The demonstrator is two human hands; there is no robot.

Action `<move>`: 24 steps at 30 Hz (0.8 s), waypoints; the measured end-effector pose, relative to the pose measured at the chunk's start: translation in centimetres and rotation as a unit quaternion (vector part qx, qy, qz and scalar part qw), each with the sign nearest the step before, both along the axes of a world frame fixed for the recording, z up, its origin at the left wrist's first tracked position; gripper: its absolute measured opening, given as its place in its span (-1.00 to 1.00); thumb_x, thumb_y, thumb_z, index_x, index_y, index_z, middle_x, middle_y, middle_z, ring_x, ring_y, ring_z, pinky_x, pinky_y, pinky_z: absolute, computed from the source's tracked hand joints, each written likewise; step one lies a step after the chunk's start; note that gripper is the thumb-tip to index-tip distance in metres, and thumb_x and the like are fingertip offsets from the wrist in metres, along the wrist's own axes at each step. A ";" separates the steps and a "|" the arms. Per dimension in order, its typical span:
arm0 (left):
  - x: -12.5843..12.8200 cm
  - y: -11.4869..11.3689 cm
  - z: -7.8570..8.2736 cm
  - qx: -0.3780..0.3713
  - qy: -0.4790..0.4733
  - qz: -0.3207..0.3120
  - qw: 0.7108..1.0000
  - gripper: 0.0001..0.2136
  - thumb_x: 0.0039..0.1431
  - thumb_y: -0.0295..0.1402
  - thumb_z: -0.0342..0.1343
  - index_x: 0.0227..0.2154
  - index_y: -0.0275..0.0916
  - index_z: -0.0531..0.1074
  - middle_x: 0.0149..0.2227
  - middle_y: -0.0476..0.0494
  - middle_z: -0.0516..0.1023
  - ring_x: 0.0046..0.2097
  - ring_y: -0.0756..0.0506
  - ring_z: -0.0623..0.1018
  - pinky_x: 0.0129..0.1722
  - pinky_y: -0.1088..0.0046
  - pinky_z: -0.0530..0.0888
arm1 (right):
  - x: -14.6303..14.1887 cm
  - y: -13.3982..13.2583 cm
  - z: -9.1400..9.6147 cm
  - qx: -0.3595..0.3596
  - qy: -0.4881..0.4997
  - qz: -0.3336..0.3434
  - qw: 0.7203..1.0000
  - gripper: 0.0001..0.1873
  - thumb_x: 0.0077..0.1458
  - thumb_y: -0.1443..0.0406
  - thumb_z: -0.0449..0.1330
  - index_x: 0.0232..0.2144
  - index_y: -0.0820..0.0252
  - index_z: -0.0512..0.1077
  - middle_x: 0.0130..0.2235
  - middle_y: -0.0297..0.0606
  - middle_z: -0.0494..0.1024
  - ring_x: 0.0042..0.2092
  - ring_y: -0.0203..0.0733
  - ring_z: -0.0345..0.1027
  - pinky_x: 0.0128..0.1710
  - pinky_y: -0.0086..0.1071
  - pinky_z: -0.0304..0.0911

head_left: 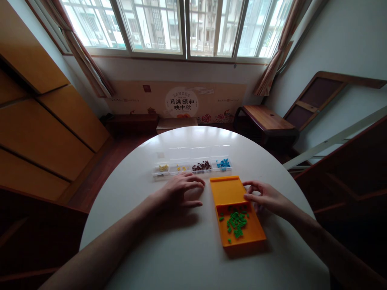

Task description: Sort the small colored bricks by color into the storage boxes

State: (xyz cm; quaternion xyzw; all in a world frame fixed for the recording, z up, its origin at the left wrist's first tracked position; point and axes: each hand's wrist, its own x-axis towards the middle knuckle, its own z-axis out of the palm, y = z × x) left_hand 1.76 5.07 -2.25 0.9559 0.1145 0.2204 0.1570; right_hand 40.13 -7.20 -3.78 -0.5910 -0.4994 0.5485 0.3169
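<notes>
My left hand (185, 189) is held low over the white table, left of an orange box. Its fingers are spread, with nothing between them. The orange box (228, 191) has a flat plain section at the far end and a shallow tray section at the near end. Small green bricks (236, 222) lie loose in that tray. At the box's right side, my right hand (262, 196) has its thumb and fingers bent against the edge, near where the two sections meet. Its lower fingers are partly hidden.
Beyond my hands, a row of clear compartments holds pale yellow pieces (163, 168), yellow-orange pieces (182, 168), dark brown pieces (202, 166) and blue pieces (223, 163). Their transparent lids (198, 152) lie folded back. The round white table (127, 241) ends in a curved edge.
</notes>
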 end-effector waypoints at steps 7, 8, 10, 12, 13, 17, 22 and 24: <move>-0.3 -0.1 0.5 -0.064 -0.058 0.036 0.996 -0.82 0.38 -0.17 0.33 -0.13 -0.16 0.65 -0.07 -0.21 0.74 -0.08 -0.17 0.71 0.01 0.21 0.64 | -4.2 1.7 0.6 0.014 0.035 0.047 0.998 -0.27 0.11 -0.04 0.50 0.20 0.11 0.43 -0.18 -0.35 0.60 -0.46 -0.28 0.58 -0.52 -0.43 0.53; -0.3 -0.1 0.5 -0.081 -0.071 0.049 0.993 -0.85 0.39 -0.20 0.32 -0.18 -0.17 0.64 -0.11 -0.19 0.74 -0.11 -0.15 0.71 -0.02 0.25 0.64 | -4.6 1.8 0.6 0.020 0.035 0.048 0.998 -0.29 0.11 -0.03 0.50 0.19 0.11 0.43 -0.18 -0.35 0.60 -0.46 -0.28 0.58 -0.52 -0.43 0.52; -0.4 -0.2 0.6 -0.124 -0.096 0.064 0.986 -0.85 0.41 -0.24 0.31 -0.25 -0.20 0.63 -0.17 -0.18 0.74 -0.19 -0.11 0.70 -0.11 0.32 0.64 | -5.0 2.1 0.8 0.034 0.034 0.046 0.998 -0.32 0.12 -0.02 0.49 0.16 0.12 0.43 -0.16 -0.33 0.60 -0.46 -0.29 0.57 -0.53 -0.44 0.51; -0.4 -0.2 0.7 -0.168 -0.117 0.069 0.976 -0.83 0.39 -0.25 0.32 -0.29 -0.23 0.62 -0.22 -0.18 0.73 -0.27 -0.06 0.67 -0.20 0.39 0.64 | -5.2 2.3 1.1 0.052 0.029 0.049 0.997 -0.36 0.15 0.00 0.48 0.14 0.13 0.44 -0.10 -0.28 0.61 -0.43 -0.29 0.58 -0.52 -0.44 0.50; -0.4 -0.2 0.7 -0.182 -0.125 0.075 0.972 -0.83 0.38 -0.25 0.34 -0.29 -0.23 0.61 -0.24 -0.17 0.72 -0.29 -0.05 0.66 -0.22 0.41 0.63 | -5.3 2.4 1.3 0.063 0.025 0.050 0.996 -0.39 0.16 0.01 0.47 0.13 0.14 0.44 -0.06 -0.25 0.61 -0.42 -0.29 0.58 -0.51 -0.43 0.50; -0.1 -0.2 1.3 -0.197 -0.144 0.121 0.962 -0.84 0.32 -0.26 0.40 -0.26 -0.24 0.61 -0.28 -0.12 0.71 -0.29 -0.04 0.67 -0.20 0.42 0.62 | -5.6 2.6 2.0 0.135 -0.001 0.051 0.990 -0.52 0.23 0.03 0.43 0.05 0.16 0.47 0.05 -0.15 0.61 -0.39 -0.29 0.55 -0.46 -0.37 0.54; 0.3 -0.7 2.4 -0.179 -0.193 0.128 0.956 -0.78 0.34 -0.31 0.37 -0.05 -0.25 0.55 -0.22 -0.13 0.71 -0.26 -0.04 0.68 -0.19 0.42 0.65 | -5.7 2.5 2.7 0.269 -0.097 0.049 0.957 -0.68 0.40 0.01 0.29 -0.02 0.08 0.56 -0.04 -0.17 0.68 -0.24 -0.11 0.62 -0.27 -0.21 0.62; 0.2 -1.2 2.7 -0.124 -0.193 0.115 0.966 -0.81 0.37 -0.34 0.33 -0.03 -0.24 0.56 -0.21 -0.15 0.70 -0.24 -0.06 0.68 -0.17 0.39 0.65 | -5.5 2.3 2.9 0.332 -0.140 0.066 0.931 -0.73 0.47 0.06 0.22 0.01 0.03 0.61 -0.01 -0.16 0.71 -0.11 -0.03 0.65 -0.09 -0.12 0.63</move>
